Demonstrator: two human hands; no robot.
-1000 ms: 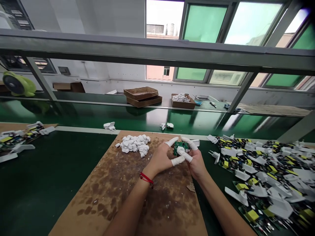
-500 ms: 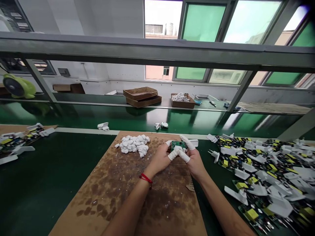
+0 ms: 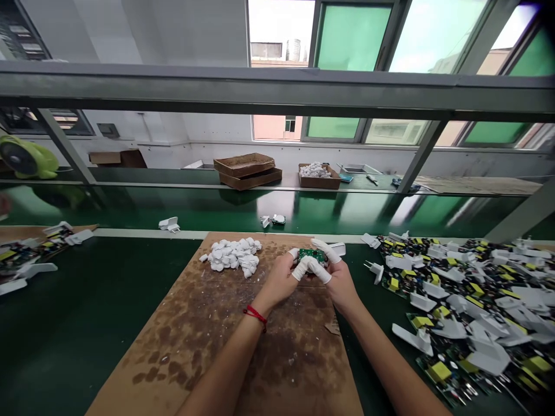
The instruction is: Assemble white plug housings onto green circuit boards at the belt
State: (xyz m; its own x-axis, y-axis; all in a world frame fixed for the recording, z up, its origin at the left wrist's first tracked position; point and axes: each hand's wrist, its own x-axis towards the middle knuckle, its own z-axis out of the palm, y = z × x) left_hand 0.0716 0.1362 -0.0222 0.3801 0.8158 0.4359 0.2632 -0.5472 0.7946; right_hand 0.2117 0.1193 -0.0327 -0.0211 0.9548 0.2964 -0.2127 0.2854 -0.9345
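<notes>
My left hand (image 3: 280, 278) and my right hand (image 3: 340, 283) meet above a brown cardboard sheet (image 3: 217, 329), both gripping a small green circuit board (image 3: 311, 255). White finger cots cover several fingertips and hide much of the board. A red string bracelet circles my left wrist. Just beyond my right fingers lies a white plastic charger casing (image 3: 337, 249). A heap of white moulded pieces (image 3: 229, 255) sits on the cardboard, left of my hands. To the right, a large spread of circuit boards with yellow components and white casings (image 3: 459, 306) covers the green belt.
The dark green conveyor belt (image 3: 95, 323) runs crosswise, with more boards and casings (image 3: 30, 251) at left. A metal crossbar (image 3: 277, 86) spans overhead. Beyond it stand brown trays (image 3: 247, 166), a box of white pieces (image 3: 318, 176) and a green fan (image 3: 28, 159).
My fingers have closed in around the circuit board, covering more of it, and my hands have drawn closer together. The whole scene has shifted slightly left in view.
</notes>
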